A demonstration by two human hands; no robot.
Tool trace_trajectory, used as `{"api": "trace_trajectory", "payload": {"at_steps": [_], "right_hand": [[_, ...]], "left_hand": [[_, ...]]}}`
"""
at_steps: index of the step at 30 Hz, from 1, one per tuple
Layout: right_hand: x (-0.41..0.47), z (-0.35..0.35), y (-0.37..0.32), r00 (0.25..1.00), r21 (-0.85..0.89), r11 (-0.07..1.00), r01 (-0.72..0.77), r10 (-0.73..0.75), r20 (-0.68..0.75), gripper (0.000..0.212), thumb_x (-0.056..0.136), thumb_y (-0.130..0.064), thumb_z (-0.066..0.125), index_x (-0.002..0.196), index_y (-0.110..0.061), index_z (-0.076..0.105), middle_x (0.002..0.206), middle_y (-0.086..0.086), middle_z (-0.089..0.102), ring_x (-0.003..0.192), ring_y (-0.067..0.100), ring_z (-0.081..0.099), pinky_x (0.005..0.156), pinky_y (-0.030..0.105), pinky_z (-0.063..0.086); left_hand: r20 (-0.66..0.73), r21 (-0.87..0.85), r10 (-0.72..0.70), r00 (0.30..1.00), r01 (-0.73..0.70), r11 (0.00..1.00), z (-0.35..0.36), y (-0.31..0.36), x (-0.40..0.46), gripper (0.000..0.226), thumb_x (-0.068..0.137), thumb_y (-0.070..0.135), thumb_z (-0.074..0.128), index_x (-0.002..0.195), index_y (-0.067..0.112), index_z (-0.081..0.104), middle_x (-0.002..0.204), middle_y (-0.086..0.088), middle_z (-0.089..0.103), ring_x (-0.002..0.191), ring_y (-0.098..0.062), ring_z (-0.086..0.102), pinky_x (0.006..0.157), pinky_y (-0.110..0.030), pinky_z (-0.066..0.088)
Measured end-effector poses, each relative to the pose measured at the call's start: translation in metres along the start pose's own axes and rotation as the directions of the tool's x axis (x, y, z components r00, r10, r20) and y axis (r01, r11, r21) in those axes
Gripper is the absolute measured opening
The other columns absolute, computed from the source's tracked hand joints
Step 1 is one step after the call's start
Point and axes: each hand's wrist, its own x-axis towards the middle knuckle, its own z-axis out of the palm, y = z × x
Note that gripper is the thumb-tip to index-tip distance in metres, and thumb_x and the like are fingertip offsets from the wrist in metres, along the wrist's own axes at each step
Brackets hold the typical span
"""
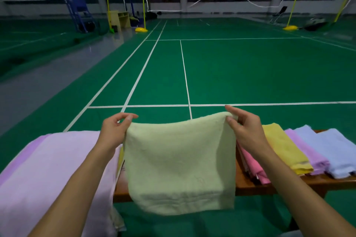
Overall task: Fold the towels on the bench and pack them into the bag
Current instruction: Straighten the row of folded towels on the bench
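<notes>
A pale green towel hangs in front of me over the wooden bench. My left hand pinches its upper left corner and my right hand pinches its upper right corner, holding it up by the top edge. Its lower edge hangs below the bench front. On the bench to the right lie a pink towel, a yellow towel, a purple towel and a light blue towel. A large lilac cloth covers the left side. No bag shows in the frame.
Green court floor with white lines stretches beyond the bench. Nets on yellow posts stand far back, with a blue umpire chair and a wooden desk at the far left.
</notes>
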Motion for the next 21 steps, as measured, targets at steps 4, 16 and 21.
{"api": "trace_trajectory", "payload": {"at_steps": [4,16,21], "right_hand": [[-0.004,-0.007,-0.014,0.997,-0.111,0.99,0.081,-0.082,-0.001,0.042,0.101,-0.003,0.065,0.142,-0.012,0.064,0.138,-0.003,0.068,0.127,0.009,0.063,0.114,0.038,0.049],[-0.007,-0.036,-0.035,0.971,-0.505,0.843,0.184,-0.237,-0.042,0.032,0.091,-0.007,0.079,0.123,-0.01,0.077,0.11,0.007,0.079,0.093,0.023,0.074,0.086,0.026,0.049],[0.017,-0.038,-0.049,0.949,-0.586,0.788,0.191,-0.301,-0.096,0.011,0.098,-0.021,0.07,0.108,-0.02,0.075,0.095,0.009,0.074,0.091,0.036,0.064,0.078,0.043,0.051]], "left_hand": [[0.099,-0.076,0.025,0.995,-0.018,0.997,-0.013,0.023,-0.007,0.014,0.101,0.021,0.07,0.108,0.017,0.082,0.103,-0.012,0.079,0.088,-0.022,0.067,0.084,-0.044,0.057],[0.129,0.34,0.331,0.935,-0.356,0.871,-0.025,0.045,-0.013,0.027,0.076,0.018,0.094,0.1,0.024,0.083,0.088,0.016,0.077,0.083,-0.007,0.071,0.068,-0.013,0.053],[-0.087,0.374,0.492,0.866,-0.429,0.822,-0.018,0.062,-0.001,0.017,0.084,0.025,0.088,0.086,0.034,0.073,0.102,-0.005,0.064,0.087,-0.02,0.058,0.074,-0.028,0.046]]}}
